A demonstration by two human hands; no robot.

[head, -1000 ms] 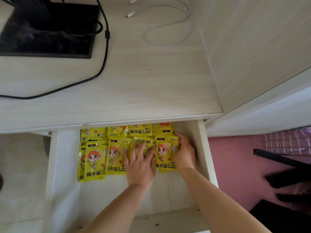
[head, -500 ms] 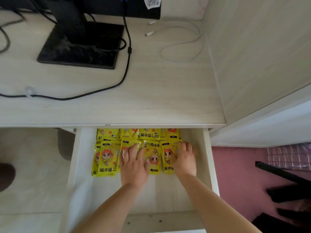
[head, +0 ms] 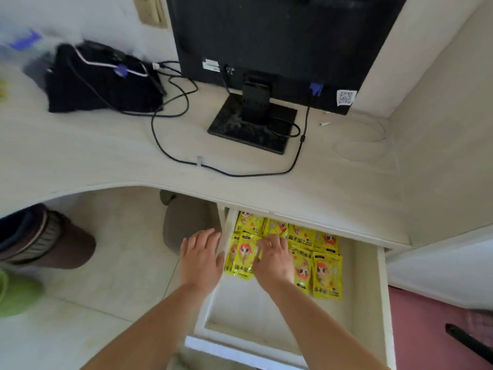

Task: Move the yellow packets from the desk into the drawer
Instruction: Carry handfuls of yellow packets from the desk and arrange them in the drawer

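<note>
Several yellow packets (head: 326, 275) with a cartoon face lie flat in rows inside the open white drawer (head: 382, 295) under the desk (head: 106, 156). My right hand (head: 272, 259) rests on the packets in the middle of the rows, fingers spread and relaxed. My left hand (head: 201, 256) hovers with straight fingers over the drawer's left wall, partly outside the drawer, holding nothing. No yellow packet shows on the desk top.
A black monitor (head: 280, 44) on its stand, black cables (head: 165, 145), a thin white cable (head: 373, 140) and a black bag (head: 101, 81) sit on the desk. A grey stool (head: 186, 220) stands left of the drawer. Shoes (head: 40, 241) lie on the floor at left.
The view has lifted and swung left, showing the monitor and bag. My left hand has left the packets and moved out over the drawer's left wall. My right hand has slid left across the packets.
</note>
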